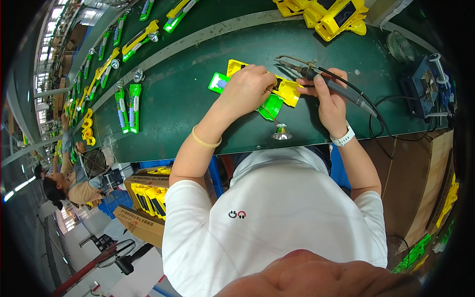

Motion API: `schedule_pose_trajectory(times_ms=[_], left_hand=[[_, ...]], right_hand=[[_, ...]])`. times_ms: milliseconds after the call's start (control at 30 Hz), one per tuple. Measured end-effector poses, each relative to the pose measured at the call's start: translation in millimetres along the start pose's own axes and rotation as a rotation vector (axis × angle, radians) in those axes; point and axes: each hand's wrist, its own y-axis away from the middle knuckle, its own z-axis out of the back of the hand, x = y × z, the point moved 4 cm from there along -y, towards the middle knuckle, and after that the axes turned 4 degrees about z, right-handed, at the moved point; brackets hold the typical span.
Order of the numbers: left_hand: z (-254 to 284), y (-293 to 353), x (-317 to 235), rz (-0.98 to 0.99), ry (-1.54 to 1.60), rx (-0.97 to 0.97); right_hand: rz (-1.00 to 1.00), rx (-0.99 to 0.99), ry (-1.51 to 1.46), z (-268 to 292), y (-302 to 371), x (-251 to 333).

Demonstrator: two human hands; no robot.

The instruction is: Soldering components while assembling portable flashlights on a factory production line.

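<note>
Green workbench, one yellow casing between two hands

Most of the view's middle is taken up by the dark green workbench. One open carton of yellow parts is seen below its left end. At the right end one blue bench unit is placed; at the far edge yellow casings are heaped in a pile, too overlapped to be counted. Two green casings, one beside the other, are laid to the left.

One yellow casing is set near the front edge, crossed over green parts; whether these are one piece cannot be told. It is partly covered by the left hand, whose fingers are curled in a pinch; what is gripped is hidden. One soldering iron is held in the half-closed right hand.

Light, stiff, rather slippery plastic is to be expected, best gripped by the casing's long edges. The iron should be held only by its handle. One wired reflector lies nearest the body, probably fragile, best lifted by its rim.
</note>
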Motion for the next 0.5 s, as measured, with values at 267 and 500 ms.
schedule_pose_trajectory(times_ms=[267, 500], left_hand=[[23, 8, -14, -0.021, -0.066, -0.241], [34, 38, 4, 0.528, 1.392, -0.228]], right_hand=[[0.009, -0.009, 0.009, 3, -1, 1], [0.144, -0.038, 0.203, 9, -1, 9]])
